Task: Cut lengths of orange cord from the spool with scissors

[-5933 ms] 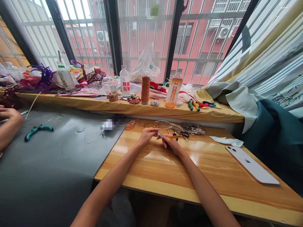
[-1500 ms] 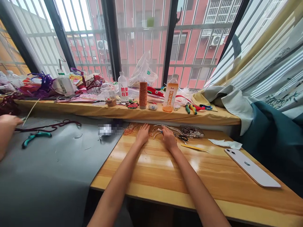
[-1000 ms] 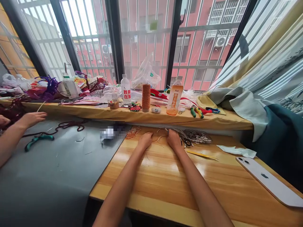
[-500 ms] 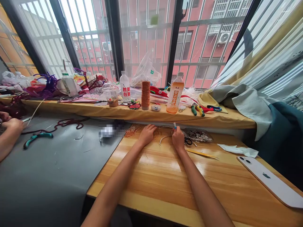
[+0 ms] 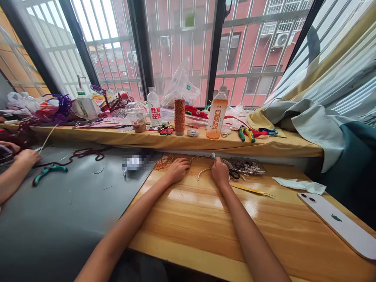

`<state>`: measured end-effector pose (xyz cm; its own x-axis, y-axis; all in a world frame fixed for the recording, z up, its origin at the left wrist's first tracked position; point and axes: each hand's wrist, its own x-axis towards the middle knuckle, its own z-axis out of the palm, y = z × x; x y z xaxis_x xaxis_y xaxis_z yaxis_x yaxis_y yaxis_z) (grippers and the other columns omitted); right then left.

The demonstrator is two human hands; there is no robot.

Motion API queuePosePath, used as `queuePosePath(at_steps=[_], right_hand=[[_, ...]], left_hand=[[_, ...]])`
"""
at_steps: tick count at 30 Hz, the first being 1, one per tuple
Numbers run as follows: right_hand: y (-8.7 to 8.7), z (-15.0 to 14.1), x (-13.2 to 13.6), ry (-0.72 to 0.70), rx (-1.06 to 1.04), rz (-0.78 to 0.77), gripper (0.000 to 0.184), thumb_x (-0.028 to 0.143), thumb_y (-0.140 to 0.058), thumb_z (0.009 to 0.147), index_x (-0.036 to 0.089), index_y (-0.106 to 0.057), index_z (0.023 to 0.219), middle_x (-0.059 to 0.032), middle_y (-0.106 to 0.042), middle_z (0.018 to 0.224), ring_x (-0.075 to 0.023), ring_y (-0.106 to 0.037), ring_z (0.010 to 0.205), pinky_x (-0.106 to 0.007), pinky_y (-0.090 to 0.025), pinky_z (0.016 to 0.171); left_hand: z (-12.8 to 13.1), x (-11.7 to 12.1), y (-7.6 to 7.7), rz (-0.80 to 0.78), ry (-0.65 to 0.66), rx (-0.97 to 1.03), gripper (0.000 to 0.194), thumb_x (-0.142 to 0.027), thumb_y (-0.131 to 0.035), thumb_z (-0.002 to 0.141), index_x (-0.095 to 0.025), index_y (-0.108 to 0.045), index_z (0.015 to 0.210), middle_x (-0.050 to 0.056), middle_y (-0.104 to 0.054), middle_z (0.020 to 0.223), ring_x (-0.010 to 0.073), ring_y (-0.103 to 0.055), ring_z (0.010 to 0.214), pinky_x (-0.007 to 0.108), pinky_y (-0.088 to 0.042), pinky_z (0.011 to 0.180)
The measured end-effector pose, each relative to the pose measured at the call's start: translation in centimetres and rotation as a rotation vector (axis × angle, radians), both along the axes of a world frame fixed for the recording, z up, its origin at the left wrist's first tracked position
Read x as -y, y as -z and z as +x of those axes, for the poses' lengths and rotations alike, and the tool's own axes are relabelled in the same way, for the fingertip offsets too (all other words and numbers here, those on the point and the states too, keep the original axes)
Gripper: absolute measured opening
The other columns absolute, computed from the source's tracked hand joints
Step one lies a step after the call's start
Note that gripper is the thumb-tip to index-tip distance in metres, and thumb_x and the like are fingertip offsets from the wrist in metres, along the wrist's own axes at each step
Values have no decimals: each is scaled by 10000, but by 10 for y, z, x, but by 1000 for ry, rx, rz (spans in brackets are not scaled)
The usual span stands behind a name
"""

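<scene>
My right hand [image 5: 220, 171] is closed round a bundle of thin white cords [image 5: 214, 155] with a bit of blue at the top, its pale ends poking up above the fist. Palm down on the wooden tabletop, my left hand [image 5: 178, 170] has its fingers loosely bent; whatever lies beneath them is hidden. Just left of it is a tangle of copper-coloured wire [image 5: 163, 161]. A loose white cord [image 5: 202, 171] curves over the wood between my hands. Black-handled scissors [image 5: 234, 174] lie against my right hand, partly hidden.
Right of the scissors are a clear tray of small beads [image 5: 248, 166], yellow tweezers [image 5: 252, 190], a tissue [image 5: 299, 185] and a phone [image 5: 337, 223]. On the sill stand a copper-coloured spool [image 5: 179, 117] and bottles [image 5: 217, 113]. At left, a co-worker's hand [image 5: 28, 157] is near teal pliers [image 5: 49, 172].
My left hand has slid left toward the wire tangle, and wire bits beside it no longer show. My right hand keeps its grip nearly in place. The co-worker's hand has shifted right.
</scene>
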<state>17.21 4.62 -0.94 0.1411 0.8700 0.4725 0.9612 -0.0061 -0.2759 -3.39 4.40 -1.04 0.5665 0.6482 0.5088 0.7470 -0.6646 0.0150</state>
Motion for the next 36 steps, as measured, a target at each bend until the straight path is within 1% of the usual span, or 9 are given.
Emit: queuePosePath(at_steps=[4, 7, 11, 14, 19, 25, 29, 32, 36], right_hand=[[-5, -1, 7, 13, 24, 9, 276, 90, -240, 818, 61, -491, 928, -163, -613, 699, -228, -556, 683, -310, -323, 656], [-10, -9, 8, -161, 94, 26, 286, 69, -252, 806, 83, -499, 949, -166, -606, 878, -231, -526, 874, -319, -299, 795], [-13, -25, -11, -475, 194, -18, 321, 68, -314, 786, 134, -493, 1044, -104, -532, 1134, -178, -440, 1057, -251, -268, 876], [-11, -34, -35, -569, 222, -76, 374, 27, -324, 752, 131, -484, 1074, -106, -547, 1122, -174, -476, 1019, -248, -309, 826], [-8, -21, -50, -552, 214, -125, 308, 19, -306, 748, 121, -527, 936, -117, -625, 902, -174, -555, 808, -242, -349, 682], [-9, 12, -29, -515, 206, -129, 239, 46, -292, 776, 134, -495, 867, -90, -603, 861, -154, -528, 777, -224, -339, 656], [-9, 14, -21, -498, 209, -120, 206, 82, -295, 804, 146, -487, 840, -76, -596, 827, -149, -520, 747, -222, -330, 632], [-7, 11, -18, -474, 218, -96, 192, 96, -303, 811, 148, -484, 844, -79, -592, 825, -156, -520, 764, -227, -320, 644], [-7, 12, -16, -440, 238, -79, 173, 119, -313, 824, 152, -479, 858, -71, -595, 793, -160, -527, 741, -230, -303, 627]], left_hand=[[-2, 4, 0, 31, -239, 122, 384, -129, -334, 792, -130, -478, 1148, 77, -491, 1205, 173, -361, 1167, 339, -248, 1009], [-6, 4, 4, -83, -336, 48, 400, -206, -319, 819, -76, -438, 1179, 131, -453, 1238, 213, -328, 1199, 398, -182, 1029], [-11, 5, 9, -229, -195, -100, 461, -377, -292, 840, -124, -415, 1205, 113, -452, 1246, 200, -349, 1191, 409, -120, 1039], [-12, 5, 10, -255, -102, -128, 452, -376, -264, 851, -167, -379, 1234, 89, -412, 1283, 167, -326, 1210, 388, -110, 1042], [-11, 2, 10, -267, -32, -106, 435, -319, -254, 860, -154, -351, 1251, 85, -400, 1292, 153, -330, 1208, 334, -183, 1030], [-11, 0, 13, -279, -114, -55, 443, -311, -274, 855, -101, -369, 1233, 127, -370, 1303, 186, -309, 1220, 343, -229, 1010], [-10, 8, 4, -267, -135, -36, 439, -292, -284, 853, -118, -347, 1252, 113, -360, 1313, 177, -300, 1225, 344, -215, 1016], [-10, 16, -5, -175, 20, -57, 425, -284, -289, 858, -209, -312, 1276, 40, -323, 1345, 142, -229, 1256, 341, -155, 1041], [-10, 22, -9, -122, 174, -126, 369, -360, -326, 848, -271, -443, 1186, 1, -362, 1323, 159, -206, 1264, 361, -132, 1047]])
